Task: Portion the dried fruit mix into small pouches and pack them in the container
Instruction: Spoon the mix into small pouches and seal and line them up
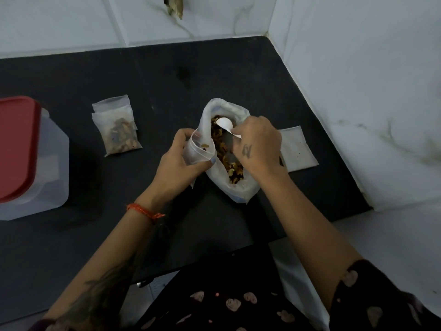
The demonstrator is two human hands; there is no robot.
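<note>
A large white plastic bag [238,189] of dried fruit mix [222,146] lies open in the middle of the dark counter. My right hand [259,146] grips a white plastic spoon [225,124], its bowl over the mix inside the bag. My left hand [177,161] holds a small clear pouch [195,150] open against the bag's left rim; a few pieces sit inside it. A filled pouch [119,131] lies on a stack of pouches to the left. The clear container with a red lid [16,149] stands at the far left.
An empty flat pouch [298,149] lies right of the big bag, close to the white tiled wall [358,91]. The counter's [155,80] front edge runs just before my body. The wall corner closes the far right.
</note>
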